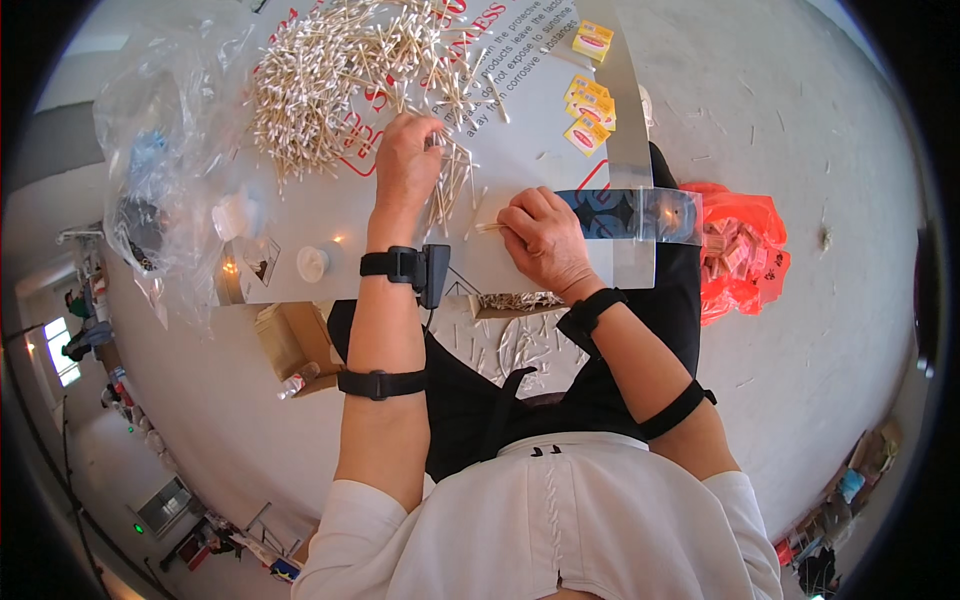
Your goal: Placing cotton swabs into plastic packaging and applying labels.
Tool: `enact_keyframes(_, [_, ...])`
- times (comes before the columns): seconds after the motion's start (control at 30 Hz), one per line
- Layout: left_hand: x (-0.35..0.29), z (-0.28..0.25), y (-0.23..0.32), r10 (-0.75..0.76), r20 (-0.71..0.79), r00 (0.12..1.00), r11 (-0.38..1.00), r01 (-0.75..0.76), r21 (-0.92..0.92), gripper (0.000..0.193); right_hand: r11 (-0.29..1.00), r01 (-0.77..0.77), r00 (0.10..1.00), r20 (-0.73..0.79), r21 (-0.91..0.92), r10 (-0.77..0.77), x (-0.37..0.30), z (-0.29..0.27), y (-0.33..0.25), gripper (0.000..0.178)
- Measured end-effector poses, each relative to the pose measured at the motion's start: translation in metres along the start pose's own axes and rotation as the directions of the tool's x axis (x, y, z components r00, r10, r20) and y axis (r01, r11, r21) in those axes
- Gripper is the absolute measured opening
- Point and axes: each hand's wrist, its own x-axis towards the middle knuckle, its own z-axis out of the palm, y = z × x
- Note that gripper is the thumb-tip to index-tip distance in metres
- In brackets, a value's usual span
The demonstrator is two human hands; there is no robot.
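A large heap of white-tipped cotton swabs (320, 95) covers the far left of the printed board. At the heap's near right edge, my left hand (408, 165) is closed, thumb and fingers pinching among loose swabs; its fingertips are partly hidden. My right hand (545, 240) is closed around a few cotton swabs (488, 228), whose ends stick out to its left. Against its right side lies a long clear plastic sleeve (672, 216) with a dark patterned part, reaching past the board's right edge. I cannot tell whether the right hand also touches the sleeve.
Several small yellow-and-white packets (590, 105) lie at the far right of the board (530, 170). A crumpled clear bag (165, 150) and a small white round container (312, 264) are on the left. A red bag (740, 250) with pink packs sits to the right; a cardboard box (290, 335) stands below.
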Motion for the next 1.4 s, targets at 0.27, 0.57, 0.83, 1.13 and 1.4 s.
enact_keyframes(0.27, [0.002, -0.004, 0.006, 0.173, 0.012, 0.985, 0.973, -0.172, 0.154, 0.026, 1.0, -0.008, 1.0, -0.003, 0.007, 0.008, -0.001, 0.001, 0.001, 0.016])
enact_keyframes(0.57, [0.006, -0.002, 0.008, 0.32, 0.046, 0.946, 0.913, -0.321, 0.251, 0.015, 1.0, -0.009, 1.0, -0.003, 0.007, 0.009, -0.001, 0.001, 0.001, 0.015])
enact_keyframes(0.83, [0.005, -0.004, 0.005, 0.3, 0.016, 0.954, 0.943, -0.299, 0.149, 0.013, 1.0, -0.003, 1.0, 0.0, 0.002, 0.003, 0.0, 0.001, 0.0, 0.017])
enact_keyframes(1.13, [-0.001, -0.008, -0.004, 0.295, 0.024, 0.955, 0.942, -0.295, 0.157, 0.015, 1.0, -0.011, 1.0, 0.003, 0.006, 0.011, 0.0, 0.001, -0.001, 0.017])
enact_keyframes(1.4, [0.003, 0.0, 0.004, 0.272, 0.004, 0.962, 0.945, -0.268, 0.189, 0.008, 1.0, -0.017, 1.0, 0.003, 0.003, 0.017, 0.0, 0.0, 0.0, 0.016])
